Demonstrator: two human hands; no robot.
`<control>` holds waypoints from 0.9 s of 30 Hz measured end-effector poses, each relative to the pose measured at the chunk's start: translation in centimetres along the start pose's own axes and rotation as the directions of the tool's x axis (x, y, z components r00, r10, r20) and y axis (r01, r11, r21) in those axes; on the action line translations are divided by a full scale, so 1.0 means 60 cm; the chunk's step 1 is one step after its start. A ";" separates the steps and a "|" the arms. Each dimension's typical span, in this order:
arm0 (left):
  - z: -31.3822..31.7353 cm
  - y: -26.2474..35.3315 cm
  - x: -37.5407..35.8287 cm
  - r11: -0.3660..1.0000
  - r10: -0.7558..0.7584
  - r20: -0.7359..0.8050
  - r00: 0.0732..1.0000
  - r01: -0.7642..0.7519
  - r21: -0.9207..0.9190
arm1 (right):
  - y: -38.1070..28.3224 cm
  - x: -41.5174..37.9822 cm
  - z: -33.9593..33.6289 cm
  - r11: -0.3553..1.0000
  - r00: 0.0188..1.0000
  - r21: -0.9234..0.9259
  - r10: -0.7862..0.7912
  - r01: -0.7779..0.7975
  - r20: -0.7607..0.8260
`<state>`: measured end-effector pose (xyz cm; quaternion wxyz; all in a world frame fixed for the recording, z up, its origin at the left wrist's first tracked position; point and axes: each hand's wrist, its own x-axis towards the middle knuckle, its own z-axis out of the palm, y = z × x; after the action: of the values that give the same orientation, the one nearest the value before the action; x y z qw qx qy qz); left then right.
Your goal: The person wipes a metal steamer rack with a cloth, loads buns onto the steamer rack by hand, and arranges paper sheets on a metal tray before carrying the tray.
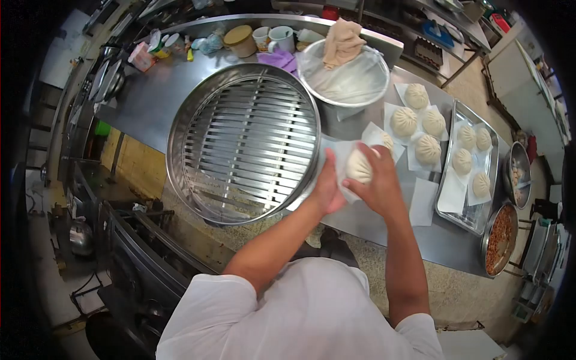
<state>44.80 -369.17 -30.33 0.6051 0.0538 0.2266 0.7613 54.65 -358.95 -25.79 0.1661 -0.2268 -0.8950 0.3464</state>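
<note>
A pleated dough bun (pixel 359 167) is in my right hand (pixel 383 183), with the fingers and thumb curled around it. My left hand (pixel 329 187) holds a square of white paper (pixel 341 155) beside and partly under that bun; its fingers are partly hidden by the paper. Both hands are at the right side of a large round metal steamer tray (pixel 252 135) with a slatted bottom and nothing on its slats. Just behind my right hand, another bun (pixel 383 140) sits on paper, partly covered by the hand.
Several pleated buns (pixel 404 121) rest on paper squares at the right. A metal tray (pixel 459 216) holds more buns. Bowls of filling (pixel 499 240) stand at the right edge. A white tub (pixel 345 90) with a tan cloth (pixel 344 42) is behind; cups (pixel 281 39) line the back.
</note>
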 end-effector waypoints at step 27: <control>-0.328 0.303 -0.098 0.995 -0.003 -0.328 0.945 0.034 0.091 | 0.227 -0.355 0.076 0.560 0.594 -0.248 0.602 -0.791 -0.533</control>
<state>23.04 -383.23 -39.32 0.5629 -0.0467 0.3604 0.7423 74.48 -363.59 -41.49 0.1264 -0.6654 -0.7278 0.1079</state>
